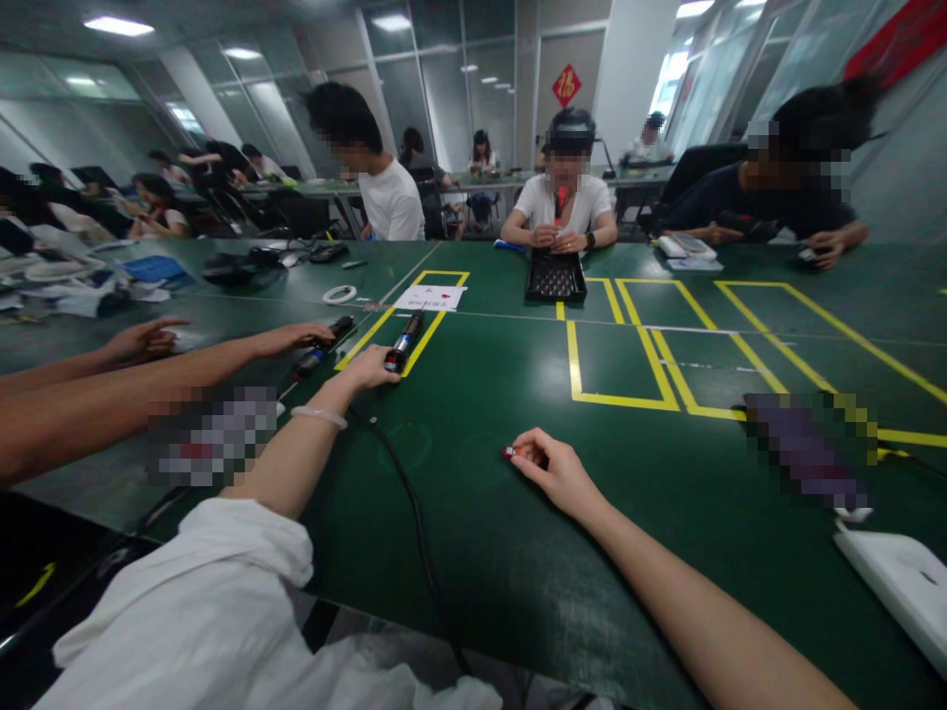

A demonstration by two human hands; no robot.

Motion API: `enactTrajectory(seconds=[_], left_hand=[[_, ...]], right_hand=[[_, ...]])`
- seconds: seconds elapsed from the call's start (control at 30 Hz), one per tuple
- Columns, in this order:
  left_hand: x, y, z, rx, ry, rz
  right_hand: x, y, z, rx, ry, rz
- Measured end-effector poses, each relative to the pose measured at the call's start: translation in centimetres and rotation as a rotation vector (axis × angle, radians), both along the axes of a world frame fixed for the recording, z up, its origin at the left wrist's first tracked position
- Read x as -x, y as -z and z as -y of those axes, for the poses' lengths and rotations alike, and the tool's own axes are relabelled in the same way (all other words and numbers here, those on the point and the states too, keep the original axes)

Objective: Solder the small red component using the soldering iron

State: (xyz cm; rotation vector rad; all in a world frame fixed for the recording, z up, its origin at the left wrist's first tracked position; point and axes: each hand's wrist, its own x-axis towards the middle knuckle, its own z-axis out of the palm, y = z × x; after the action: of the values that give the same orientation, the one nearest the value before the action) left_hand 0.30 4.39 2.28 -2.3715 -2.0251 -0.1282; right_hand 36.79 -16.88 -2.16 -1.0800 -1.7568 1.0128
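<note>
My left hand reaches forward, its fingers round the rear end of a black electric screwdriver with a blue and silver band. The screwdriver lies inside a yellow-taped outline, its thin tip towards a white printed sheet. On the near part of the table my right hand is closed on a small red piece; its end pokes out past the fingertips, and the rest is hidden.
On the green table, a black cable runs to the front edge. At left, a co-worker's hand touches a second screwdriver. Opposite, a person works over a black tray. Phones lie left and right; a white power bank is at right.
</note>
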Motion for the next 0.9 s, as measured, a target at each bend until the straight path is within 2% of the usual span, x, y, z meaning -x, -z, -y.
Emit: enactTrajectory(seconds=[0.13,0.27,0.43,0.57,0.73,0.9], left_hand=[[-1.9,0.4,1.8,0.070,-0.028,-0.040],[-5.3,0.4,5.7,0.048,-0.024,-0.050],[-10.5,0.1,11.3,0.013,0.080,-0.022],[-13.9,0.3,15.0,-0.022,0.195,0.012],[-16.0,0.6,17.9,-0.038,0.346,0.085],[-16.8,0.6,19.4,0.002,0.416,0.147]], right_hand=[[0.0,0.0,-0.1,-0.070,0.048,0.055],[0.0,0.1,-0.3,-0.116,0.092,0.080],[0.2,0.0,-0.3,-0.096,0.113,0.079],[0.2,-0.1,-0.3,-0.104,0.137,0.076],[0.0,0.0,-0.3,-0.111,0.175,0.128],[0.0,0.4,-0.3,-0.134,0.163,0.207]])
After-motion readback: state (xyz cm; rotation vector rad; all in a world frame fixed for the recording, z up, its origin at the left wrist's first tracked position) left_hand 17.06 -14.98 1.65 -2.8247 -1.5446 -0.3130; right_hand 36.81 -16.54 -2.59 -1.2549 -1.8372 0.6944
